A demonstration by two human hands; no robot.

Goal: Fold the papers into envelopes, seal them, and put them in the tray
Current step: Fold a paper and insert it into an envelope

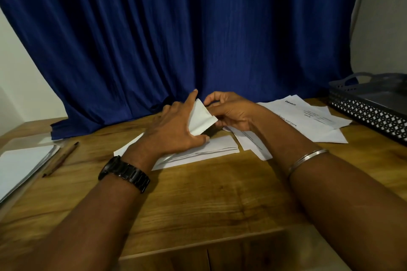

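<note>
Left hand (176, 125) pins the envelope (207, 152) to the surface (198, 200), pinching a folded paper (201, 117) just above it; right hand (231, 110) grips its far edge. Light, floppy stuff, I reckon: hold the creases.

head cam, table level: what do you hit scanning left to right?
White paper stack → pencil → left hand → folded paper held by both hands → right hand → printed sheets → black tray.

Bare forearms, no sleeves. Black link-band wristwatch (123, 172) on left wrist; thin silver bangle (307, 158) on right.
</note>
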